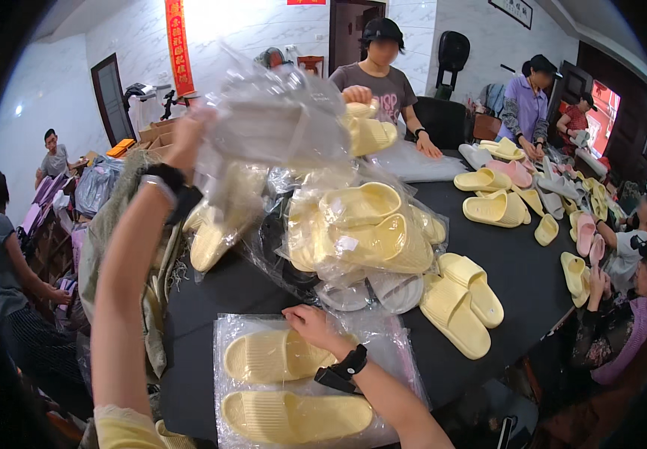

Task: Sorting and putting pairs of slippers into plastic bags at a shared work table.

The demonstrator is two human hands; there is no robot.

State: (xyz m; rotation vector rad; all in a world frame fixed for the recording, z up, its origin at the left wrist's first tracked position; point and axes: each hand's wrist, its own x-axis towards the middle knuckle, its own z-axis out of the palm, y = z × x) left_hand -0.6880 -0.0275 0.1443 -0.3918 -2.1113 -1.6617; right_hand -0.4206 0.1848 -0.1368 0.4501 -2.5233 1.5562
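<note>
My left hand (195, 129), blurred by motion, is raised at the left and closed on a clear bag of grey slippers (267, 123), held above the table. Low in front of me, a pair of ribbed yellow slippers (293, 416) lies side by side on a stack of clear plastic bags (391, 352). Whether the pair is inside the top bag, I cannot tell. My right hand (312, 327) reaches over the farther slipper, its curled fingers at the clear bag's far edge. Just beyond is a heap of bagged yellow slippers (383, 243).
Loose yellow slippers (454, 314) lie right of the bags on the black table (518, 277). More yellow, pink and grey slippers (514, 172) cover its right end. A person (383, 75) opposite holds yellow slippers; other people work around the right side. Sacking (125, 232) hangs by the left edge.
</note>
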